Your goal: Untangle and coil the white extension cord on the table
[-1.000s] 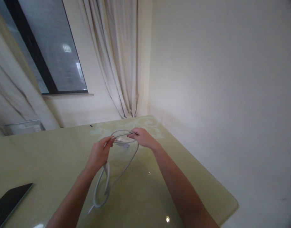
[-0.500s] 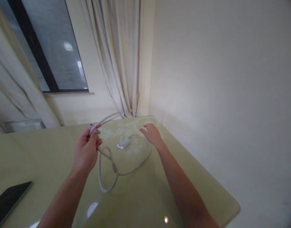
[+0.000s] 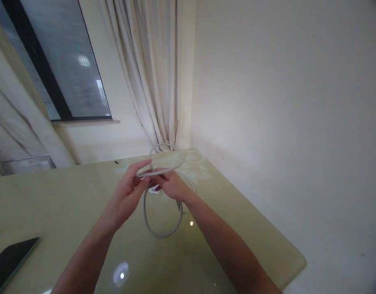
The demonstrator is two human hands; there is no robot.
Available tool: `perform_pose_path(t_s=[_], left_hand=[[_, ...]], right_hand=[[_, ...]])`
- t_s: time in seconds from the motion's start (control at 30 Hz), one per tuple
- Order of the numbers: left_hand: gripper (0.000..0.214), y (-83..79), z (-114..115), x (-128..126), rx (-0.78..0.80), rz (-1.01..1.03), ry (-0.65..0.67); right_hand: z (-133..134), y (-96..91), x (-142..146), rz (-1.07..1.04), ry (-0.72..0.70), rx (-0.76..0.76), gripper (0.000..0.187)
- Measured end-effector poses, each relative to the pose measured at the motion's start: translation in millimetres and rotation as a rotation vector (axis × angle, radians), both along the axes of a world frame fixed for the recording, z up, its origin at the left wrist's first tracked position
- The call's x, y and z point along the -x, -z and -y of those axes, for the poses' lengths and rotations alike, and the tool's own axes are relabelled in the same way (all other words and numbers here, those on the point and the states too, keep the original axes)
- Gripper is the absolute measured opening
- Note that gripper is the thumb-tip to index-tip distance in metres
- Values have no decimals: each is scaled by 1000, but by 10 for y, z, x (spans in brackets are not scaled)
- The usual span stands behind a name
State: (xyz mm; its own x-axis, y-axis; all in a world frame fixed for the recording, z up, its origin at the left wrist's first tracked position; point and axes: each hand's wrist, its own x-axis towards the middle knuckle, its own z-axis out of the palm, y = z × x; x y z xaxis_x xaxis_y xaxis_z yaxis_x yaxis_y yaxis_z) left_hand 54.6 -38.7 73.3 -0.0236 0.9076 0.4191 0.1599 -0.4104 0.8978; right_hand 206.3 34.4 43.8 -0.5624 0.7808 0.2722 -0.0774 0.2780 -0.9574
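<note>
A grey-white extension cord (image 3: 162, 235) hangs in loops from my hands above the table. My left hand (image 3: 128, 195) grips the cord between thumb and fingers, with the index finger stretched out along the top. My right hand (image 3: 174, 186) meets it from the right, its fingers closed around the cord close to my left fingertips; the exact grip is partly hidden. One loop rises behind both hands, and another hangs below them. The white socket block (image 3: 154, 190) lies on the table behind my fingers, mostly covered by them.
The pale green glossy table (image 3: 68, 212) has a dark flat panel (image 3: 13, 261) at its left front. A small black object (image 3: 116, 162) lies near the back edge. Curtains (image 3: 157, 81) hang behind, and a white wall (image 3: 283, 122) borders the right side.
My right hand has moved left to the cord and closed on it. My left hand has shifted right, and the cord's loops have been drawn up between both hands.
</note>
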Motion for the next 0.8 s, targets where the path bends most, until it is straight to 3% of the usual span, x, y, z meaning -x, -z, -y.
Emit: perform_pose_path(t_s=[0.2,0.3,0.37,0.53,0.63,0.8], left_hand=[[44,279,-216,167,33,-252,-132],[43,425,-282,184,87,-415,-113],[41,476,-292,158,36,-560,-69],[25,502,-263,73,-137,-779,48],[20,467,-213,75,-53,-832,149],[19,388,-123,175,200,-934,277]], right_hand=[[-137,-148,-211,-207,213,-111,34],[-171,-184,-265,-322,254,22,41],[-178,-202,-285,-456,248,101,43],[-145,-264,-342,-645,198,31,39],[-114,-281,-352,-653,177,-17,40],[-70,-314,-364,-534,284,-199,41]])
